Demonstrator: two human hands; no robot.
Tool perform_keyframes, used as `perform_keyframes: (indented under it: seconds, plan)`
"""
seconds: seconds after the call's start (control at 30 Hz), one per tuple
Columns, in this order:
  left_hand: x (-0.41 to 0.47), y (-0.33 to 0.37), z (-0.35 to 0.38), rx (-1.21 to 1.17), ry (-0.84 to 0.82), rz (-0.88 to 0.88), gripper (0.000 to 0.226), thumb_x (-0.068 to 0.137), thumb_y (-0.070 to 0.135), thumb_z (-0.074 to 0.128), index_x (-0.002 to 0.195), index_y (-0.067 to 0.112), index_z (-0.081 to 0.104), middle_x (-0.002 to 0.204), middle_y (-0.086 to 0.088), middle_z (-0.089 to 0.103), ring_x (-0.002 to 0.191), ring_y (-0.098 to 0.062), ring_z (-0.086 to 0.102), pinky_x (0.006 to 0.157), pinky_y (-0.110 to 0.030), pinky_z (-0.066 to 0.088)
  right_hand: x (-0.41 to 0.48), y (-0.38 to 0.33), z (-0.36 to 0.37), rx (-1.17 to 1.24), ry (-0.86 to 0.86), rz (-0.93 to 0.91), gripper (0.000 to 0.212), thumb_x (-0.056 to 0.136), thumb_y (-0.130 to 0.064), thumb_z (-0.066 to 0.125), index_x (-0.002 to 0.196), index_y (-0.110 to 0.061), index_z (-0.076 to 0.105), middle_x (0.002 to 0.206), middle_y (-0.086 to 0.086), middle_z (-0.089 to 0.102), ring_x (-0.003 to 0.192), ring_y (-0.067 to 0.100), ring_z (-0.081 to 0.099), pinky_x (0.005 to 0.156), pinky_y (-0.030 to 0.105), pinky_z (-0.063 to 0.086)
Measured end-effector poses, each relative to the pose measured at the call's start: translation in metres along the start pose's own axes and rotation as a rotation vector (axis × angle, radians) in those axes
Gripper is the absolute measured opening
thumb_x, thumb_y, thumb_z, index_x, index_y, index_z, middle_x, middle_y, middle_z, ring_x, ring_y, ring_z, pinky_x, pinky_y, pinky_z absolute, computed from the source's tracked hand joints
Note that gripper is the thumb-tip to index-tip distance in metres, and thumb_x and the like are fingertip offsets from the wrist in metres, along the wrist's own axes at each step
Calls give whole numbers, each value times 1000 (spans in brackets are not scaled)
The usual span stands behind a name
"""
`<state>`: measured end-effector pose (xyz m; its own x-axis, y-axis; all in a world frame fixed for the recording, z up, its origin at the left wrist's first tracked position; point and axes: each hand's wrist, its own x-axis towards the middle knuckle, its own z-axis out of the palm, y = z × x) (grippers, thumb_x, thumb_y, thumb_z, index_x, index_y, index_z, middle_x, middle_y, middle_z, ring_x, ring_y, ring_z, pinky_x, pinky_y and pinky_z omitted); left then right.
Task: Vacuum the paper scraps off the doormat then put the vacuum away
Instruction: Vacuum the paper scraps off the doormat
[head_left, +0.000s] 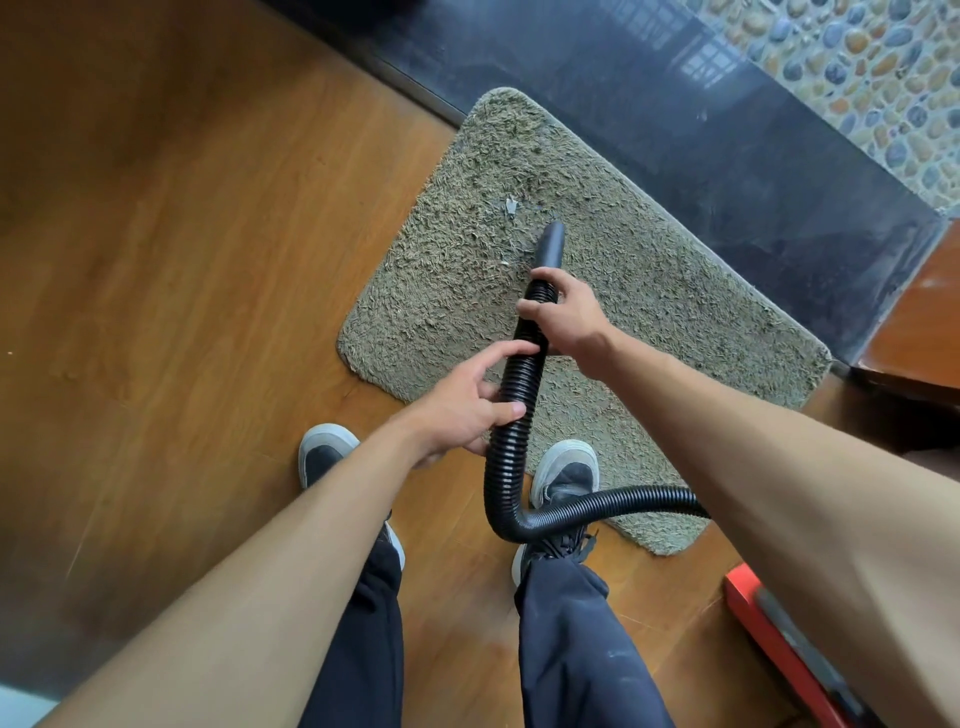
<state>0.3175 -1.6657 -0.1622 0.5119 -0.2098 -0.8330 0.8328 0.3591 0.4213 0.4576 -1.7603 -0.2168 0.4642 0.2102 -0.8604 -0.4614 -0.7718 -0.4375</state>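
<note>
**Black hose over the mat, scraps left to lift**

Pale paper scraps (511, 206) lie near the middle of the shaggy grey mat (675, 291), one larger bit and a few smaller flecks around it. The nozzle (551, 244) points at them from just beside, its tip close to the pile; whether it touches the pile cannot be told. The right hand (563, 312) is wrapped around the ribbed hose (514, 395) just behind the nozzle, steering it. The left hand (462, 410) grips the hose lower down, thumb and fingers curled round it. From there the hose loops down past the right shoe (563, 475) and runs off to the right, under the right arm.

The vacuuming step looks to be in hand and unfinished. The next move likely calls for pushing the tip forward and a little left onto the larger scrap, then sweeping over the flecks.

Room is good: the mat's far edge meets a dark stone sill (727, 156), and bare wood floor (182, 260) lies open to the left. A red thing (769, 634) at lower right may be the vacuum body; it is mostly cut off.
</note>
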Motion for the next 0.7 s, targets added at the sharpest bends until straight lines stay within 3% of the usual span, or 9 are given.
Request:
perform_keyframes:
  seconds: [0.23, 0.33, 0.53, 0.7]
  plan:
    - [-15, -22, 2, -44, -18, -27, 60, 95, -2, 56, 131, 45, 47, 102, -7, 67, 87, -16, 67, 69, -39, 59, -13, 13, 13, -34, -66, 21, 52, 87, -19, 68, 135, -29, 51, 120, 14, 62, 98, 28, 69, 83, 50, 59]
    - [-27, -37, -1, -77, 1, -36, 59, 95, -2, 56, 128, 46, 48, 101, -9, 67, 88, -18, 68, 72, -42, 59, -19, 16, 31, -110, -89, -18, 56, 79, -27, 69, 132, -32, 53, 118, 10, 63, 100, 27, 68, 89, 50, 56]
    - [-43, -57, -4, -124, 43, -54, 57, 95, 0, 58, 125, 48, 49, 103, -9, 69, 94, -24, 68, 77, -49, 58, -27, 24, 55, -208, -87, -70, 52, 85, -23, 68, 135, -26, 53, 123, 8, 62, 105, 25, 65, 98, 44, 52]
    - [-50, -65, 0, -166, 45, -58, 58, 95, -1, 58, 127, 46, 48, 114, -22, 66, 107, -41, 66, 80, -53, 57, -30, 30, 62, -280, -130, -112, 52, 87, -23, 68, 136, -25, 53, 122, 9, 64, 106, 25, 64, 99, 45, 50]
